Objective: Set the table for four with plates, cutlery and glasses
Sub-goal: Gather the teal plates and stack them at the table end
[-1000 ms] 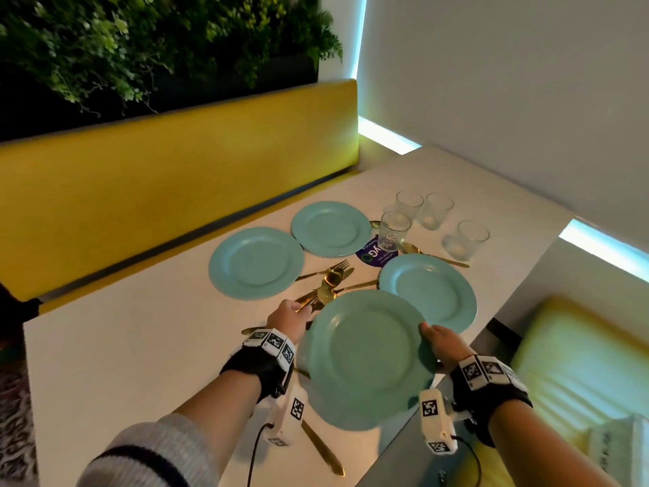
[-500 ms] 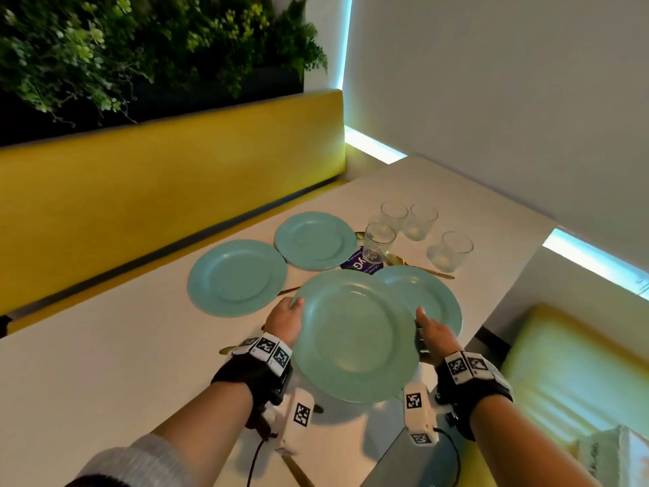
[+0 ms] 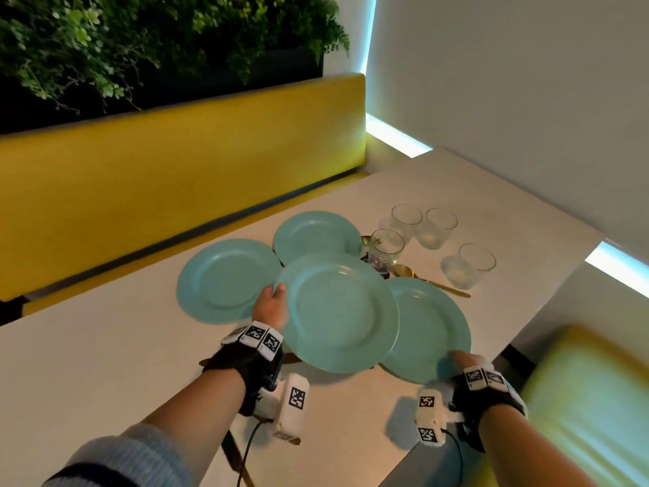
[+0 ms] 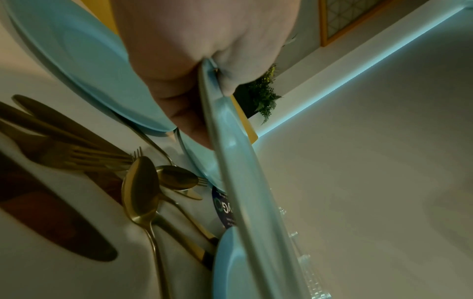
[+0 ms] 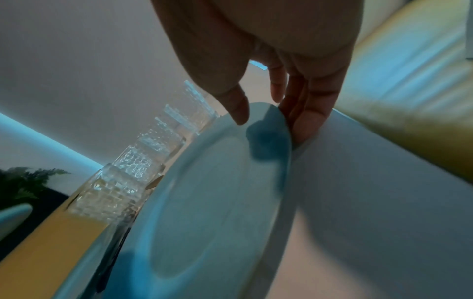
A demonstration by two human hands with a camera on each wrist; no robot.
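My left hand (image 3: pixel 275 297) pinches the left rim of a teal plate (image 3: pixel 339 311) and holds it alone above the table, thumb on top and fingers under the rim (image 4: pixel 212 85). A second teal plate (image 3: pixel 432 332) lies on the table to the right, partly under the held one. My right hand (image 3: pixel 463 358) is at its near rim: the fingers (image 5: pixel 304 125) touch the edge, and the thumb hovers just above the plate (image 5: pixel 204 202). Two more teal plates (image 3: pixel 228 281) (image 3: pixel 316 235) lie farther back. Gold cutlery (image 4: pixel 140 192) lies heaped beneath the held plate.
Several clear glasses (image 3: pixel 439 226) stand at the far right of the white table (image 3: pixel 105 346), one (image 3: pixel 386 246) on a purple coaster. A gold spoon (image 3: pixel 404 270) lies beside them. A yellow bench (image 3: pixel 175 163) runs behind the table; another yellow seat (image 3: pixel 590 398) is at the right.
My right hand let go of the lifted plate and dropped to the near rim of the right plate on the table. My left hand carried the plate farther out, over the cutlery.
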